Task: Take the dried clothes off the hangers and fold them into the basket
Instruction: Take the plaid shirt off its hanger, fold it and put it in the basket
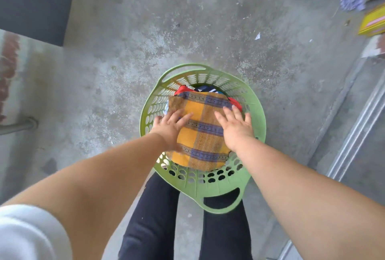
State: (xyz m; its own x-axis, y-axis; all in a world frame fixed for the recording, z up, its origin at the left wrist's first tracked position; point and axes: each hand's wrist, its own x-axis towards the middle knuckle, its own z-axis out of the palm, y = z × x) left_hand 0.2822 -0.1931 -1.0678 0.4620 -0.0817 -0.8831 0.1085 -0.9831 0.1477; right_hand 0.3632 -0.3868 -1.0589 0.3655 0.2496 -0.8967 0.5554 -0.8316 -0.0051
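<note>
Two flat hands, left hand (169, 127) and right hand (234, 126), fingers straight, press folded plaid cloth (203, 132) lying under them atop green basket (220, 193).

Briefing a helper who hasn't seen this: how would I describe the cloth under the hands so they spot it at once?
On the concrete floor stands a round green basket. On top of its pile lies a folded cloth, under the left hand and right hand. It alone is checked orange and brown with purple stripes; the red garment and dark garment peek out beneath.
</note>
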